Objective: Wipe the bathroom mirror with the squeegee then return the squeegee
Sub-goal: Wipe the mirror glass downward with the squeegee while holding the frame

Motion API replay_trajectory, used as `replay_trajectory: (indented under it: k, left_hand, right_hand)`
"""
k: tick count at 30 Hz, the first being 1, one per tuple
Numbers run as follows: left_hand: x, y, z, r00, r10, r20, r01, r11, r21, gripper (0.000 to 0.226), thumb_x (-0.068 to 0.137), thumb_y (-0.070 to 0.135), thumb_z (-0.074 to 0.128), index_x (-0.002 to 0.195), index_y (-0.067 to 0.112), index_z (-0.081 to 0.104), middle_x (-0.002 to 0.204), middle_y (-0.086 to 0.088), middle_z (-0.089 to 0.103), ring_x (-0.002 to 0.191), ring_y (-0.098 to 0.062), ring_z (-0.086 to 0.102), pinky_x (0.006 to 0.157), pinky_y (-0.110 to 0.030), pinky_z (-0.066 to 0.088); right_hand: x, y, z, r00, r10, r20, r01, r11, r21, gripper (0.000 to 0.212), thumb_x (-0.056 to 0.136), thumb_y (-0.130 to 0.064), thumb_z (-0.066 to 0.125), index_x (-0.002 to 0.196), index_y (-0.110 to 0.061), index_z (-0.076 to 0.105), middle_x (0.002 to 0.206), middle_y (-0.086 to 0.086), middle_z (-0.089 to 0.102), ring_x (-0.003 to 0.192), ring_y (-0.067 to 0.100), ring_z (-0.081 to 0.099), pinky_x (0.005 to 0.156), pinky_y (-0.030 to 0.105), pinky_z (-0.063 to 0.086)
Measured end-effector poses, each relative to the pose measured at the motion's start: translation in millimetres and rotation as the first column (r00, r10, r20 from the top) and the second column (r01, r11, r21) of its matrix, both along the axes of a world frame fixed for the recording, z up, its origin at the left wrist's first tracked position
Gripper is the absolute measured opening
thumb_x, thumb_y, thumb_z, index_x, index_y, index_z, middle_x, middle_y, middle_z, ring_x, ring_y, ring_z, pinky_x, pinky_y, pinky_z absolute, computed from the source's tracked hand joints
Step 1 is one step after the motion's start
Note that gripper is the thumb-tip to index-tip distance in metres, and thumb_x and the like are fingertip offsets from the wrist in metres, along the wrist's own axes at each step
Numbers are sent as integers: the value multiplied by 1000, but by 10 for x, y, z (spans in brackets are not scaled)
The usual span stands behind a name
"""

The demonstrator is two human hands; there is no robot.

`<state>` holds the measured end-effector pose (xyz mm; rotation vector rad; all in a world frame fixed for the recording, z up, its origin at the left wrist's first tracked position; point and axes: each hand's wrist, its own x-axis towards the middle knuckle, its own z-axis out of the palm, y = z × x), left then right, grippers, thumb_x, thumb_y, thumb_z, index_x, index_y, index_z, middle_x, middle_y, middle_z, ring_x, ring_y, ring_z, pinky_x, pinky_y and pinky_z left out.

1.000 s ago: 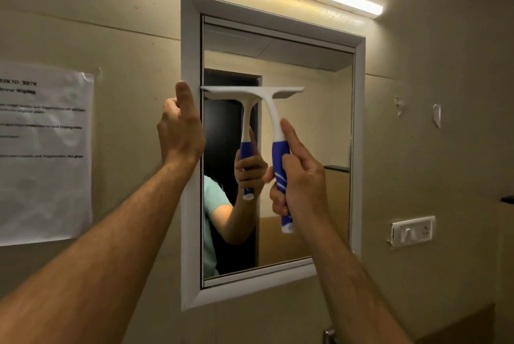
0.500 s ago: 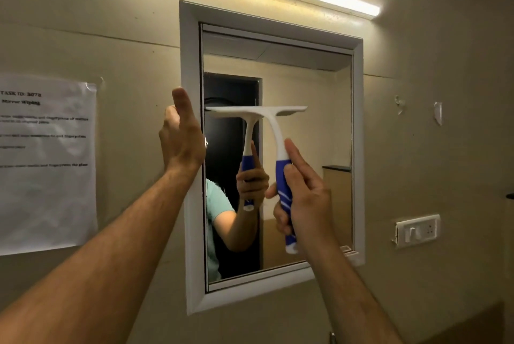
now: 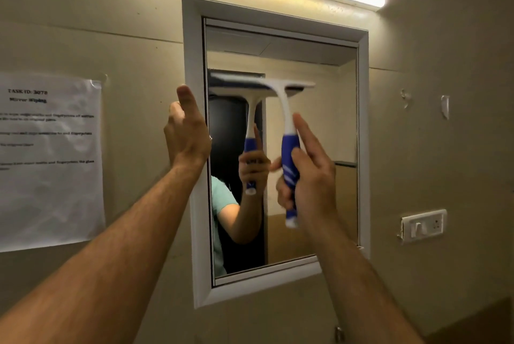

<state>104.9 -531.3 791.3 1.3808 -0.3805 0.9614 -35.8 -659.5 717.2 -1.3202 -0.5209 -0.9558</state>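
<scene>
The wiping step is under way. The right hand (image 3: 311, 185) holds a closed grip round the blue-and-white plastic handle of the T-shaped squeegee (image 3: 288, 149), forefinger laid straight up the neck. Above that grip the white blade looks to lie flat against the white-framed rectangular wall mirror (image 3: 319, 121), in the glass's upper half, though blur hides the contact. The left hand (image 3: 187, 132), beside the grip, curls its fingers over the frame's left edge to steady it. Next, probably, a firm, even pull down the glass, blade kept level; returning the squeegee comes later.
</scene>
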Motion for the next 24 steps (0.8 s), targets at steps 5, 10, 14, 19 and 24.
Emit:
replay_trajectory:
  k: [5,10,14,19,24]
  left_hand:
    - [-6,21,16,1000,-10,17,10,999,38,67,96,58,11,123,11,49,92,-4,57,81,-16,59,62,-21,44]
    - [2,18,1,1000,6,26,-7,999,47,67,97,58,10,129,13,47,89,4,52,75,-6,53,59,-16,34]
    - [26,25,11,1000,-16,17,15,999,46,69,96,59,10,119,10,51,83,-2,53,72,-11,53,61,-22,42]
    - [-3,18,2,999,17,46,-19,999,41,63,99,53,11,129,10,47,90,5,51,69,4,46,57,-11,30]
    - [3,31,18,1000,13,22,-14,999,50,64,98,54,13,103,5,54,73,3,50,64,-7,50,50,-16,31]
  right_hand:
    - [185,155,535,995,-68,75,70,997,-21,44,106,-17,33,144,-33,45,65,-7,66,40,7,48,38,19,44]
    - [163,178,175,989,-144,46,146,988,-48,42,106,-18,34,134,-45,48,70,-15,69,41,3,52,41,13,44]
    - [80,103,-82,992,-127,-1,127,991,-35,43,105,-12,35,126,-46,52,72,-12,69,45,3,56,45,12,46]
    - [83,91,250,998,-51,49,50,999,11,42,106,-16,32,137,-39,49,65,-8,69,41,3,54,41,13,45]
    - [220,105,529,990,-111,93,112,994,-10,42,105,-18,34,141,-35,48,67,-16,68,39,4,51,38,16,43]
